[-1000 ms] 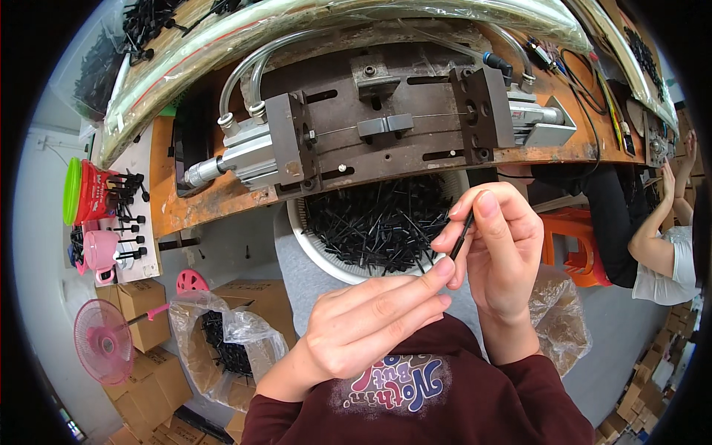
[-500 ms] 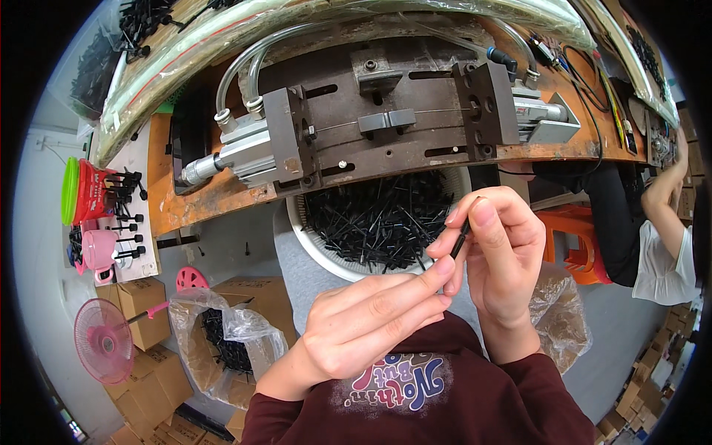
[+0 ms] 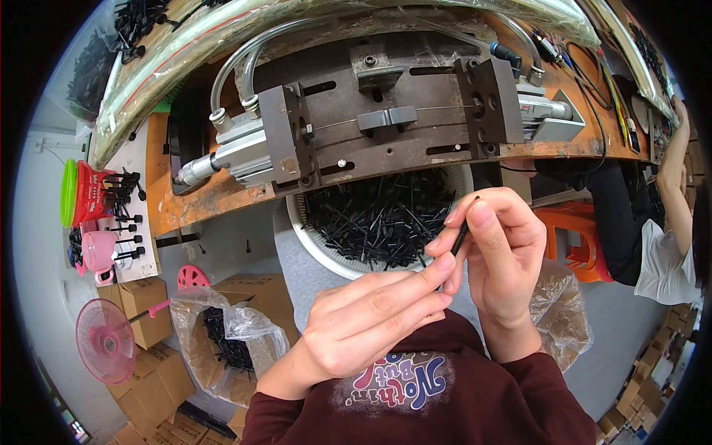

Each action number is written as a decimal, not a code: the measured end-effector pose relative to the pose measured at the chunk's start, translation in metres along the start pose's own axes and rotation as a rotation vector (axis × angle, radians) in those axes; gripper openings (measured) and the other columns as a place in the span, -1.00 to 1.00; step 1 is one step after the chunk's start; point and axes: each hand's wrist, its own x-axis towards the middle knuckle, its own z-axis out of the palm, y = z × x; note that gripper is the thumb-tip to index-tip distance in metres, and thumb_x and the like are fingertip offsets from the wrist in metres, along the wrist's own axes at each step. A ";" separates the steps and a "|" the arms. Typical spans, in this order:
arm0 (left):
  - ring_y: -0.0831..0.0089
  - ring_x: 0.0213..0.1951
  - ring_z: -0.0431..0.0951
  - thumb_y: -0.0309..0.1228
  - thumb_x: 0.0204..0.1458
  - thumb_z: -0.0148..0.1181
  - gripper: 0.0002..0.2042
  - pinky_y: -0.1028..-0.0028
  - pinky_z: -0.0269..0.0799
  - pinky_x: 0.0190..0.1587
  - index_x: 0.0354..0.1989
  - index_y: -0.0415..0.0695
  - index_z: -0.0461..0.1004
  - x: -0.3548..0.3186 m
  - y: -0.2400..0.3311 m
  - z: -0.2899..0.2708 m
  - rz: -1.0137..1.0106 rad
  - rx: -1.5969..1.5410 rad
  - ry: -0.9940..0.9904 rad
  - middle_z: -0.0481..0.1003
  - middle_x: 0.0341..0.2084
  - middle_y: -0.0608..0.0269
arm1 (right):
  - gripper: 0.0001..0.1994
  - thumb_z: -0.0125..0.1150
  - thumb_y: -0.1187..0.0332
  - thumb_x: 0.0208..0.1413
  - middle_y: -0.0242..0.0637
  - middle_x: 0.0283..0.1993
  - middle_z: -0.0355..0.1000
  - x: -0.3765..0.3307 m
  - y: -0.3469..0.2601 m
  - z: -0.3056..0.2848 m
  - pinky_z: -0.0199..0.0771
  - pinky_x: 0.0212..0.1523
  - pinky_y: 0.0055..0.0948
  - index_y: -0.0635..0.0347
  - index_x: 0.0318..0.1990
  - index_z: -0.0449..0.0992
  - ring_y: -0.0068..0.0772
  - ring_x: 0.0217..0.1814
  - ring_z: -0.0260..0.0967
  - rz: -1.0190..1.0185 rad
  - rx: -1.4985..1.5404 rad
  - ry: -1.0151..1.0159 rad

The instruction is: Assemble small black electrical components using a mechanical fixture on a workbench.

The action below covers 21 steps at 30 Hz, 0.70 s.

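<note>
My right hand (image 3: 504, 256) pinches a thin black rod-shaped part (image 3: 460, 237) between thumb and fingers, holding it at a slant in front of my chest. My left hand (image 3: 378, 311) meets it from the left, its fingers pressed together around the lower end, which they mostly hide. Just beyond both hands, a white basket (image 3: 326, 259) is heaped with similar slim black parts (image 3: 378, 222). Above it on the bench sits a dark metal fixture (image 3: 348, 148) with a small grey block (image 3: 387, 119) at its middle and a pneumatic cylinder (image 3: 237, 157) at the left.
The wooden bench edge (image 3: 200, 215) runs across beyond the basket. At lower left stand a plastic-lined carton (image 3: 256, 326) of black parts, a pink fan (image 3: 105, 341) and cardboard boxes (image 3: 152, 386). Another person's arm (image 3: 671, 185) and an orange stool (image 3: 582, 237) are at right.
Both hands stay almost where they were, with the black part shifting only slightly between the fingers. At far right, the other person's arm has moved a little.
</note>
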 end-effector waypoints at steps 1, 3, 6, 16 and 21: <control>0.29 -0.32 0.64 -0.50 -0.33 0.48 -0.70 0.46 0.60 -0.30 -0.32 -0.25 0.63 0.000 0.000 0.000 0.001 -0.001 -0.002 0.58 -0.15 0.01 | -0.80 0.01 0.40 0.30 -0.05 -0.40 0.53 0.000 0.000 0.000 0.41 -0.63 -0.64 0.41 -0.22 0.45 -0.55 -0.64 0.43 0.001 -0.006 0.002; 0.28 -0.31 0.63 -0.50 -0.33 0.48 -0.69 0.46 0.60 -0.30 -0.32 -0.25 0.63 0.000 -0.001 0.000 0.001 -0.003 -0.006 0.58 -0.14 0.01 | -0.80 0.01 0.40 0.30 -0.05 -0.39 0.53 0.000 0.000 0.000 0.41 -0.63 -0.64 0.41 -0.22 0.45 -0.55 -0.64 0.43 0.004 -0.019 0.005; 0.29 -0.31 0.63 -0.50 -0.34 0.48 -0.68 0.46 0.59 -0.30 -0.31 -0.25 0.63 0.000 -0.001 0.000 -0.005 0.000 -0.011 0.58 -0.14 0.02 | -0.83 0.03 0.43 0.29 -0.07 -0.38 0.54 -0.001 0.001 0.000 0.40 -0.60 -0.66 0.41 -0.20 0.45 -0.58 -0.61 0.42 0.010 0.005 0.011; 0.30 -0.23 0.62 -0.55 -0.33 0.45 -0.68 0.45 0.58 -0.24 -0.28 -0.25 0.63 0.006 -0.014 0.002 0.017 0.144 0.045 0.56 -0.12 0.05 | -0.87 0.17 0.46 0.21 -0.35 -0.36 0.52 0.002 0.012 -0.014 0.33 -0.47 -0.70 0.33 -0.20 0.56 -0.72 -0.47 0.35 0.244 -0.003 -0.040; 0.25 -0.22 0.61 -0.51 -0.28 0.41 -0.73 0.39 0.55 -0.22 -0.31 -0.23 0.59 0.030 -0.042 0.007 -0.010 0.437 0.140 0.54 -0.06 0.03 | -0.85 0.14 0.47 0.21 -0.30 -0.28 0.56 0.001 0.007 -0.012 0.36 -0.42 -0.71 0.34 -0.15 0.56 -0.72 -0.41 0.38 0.160 -0.319 0.097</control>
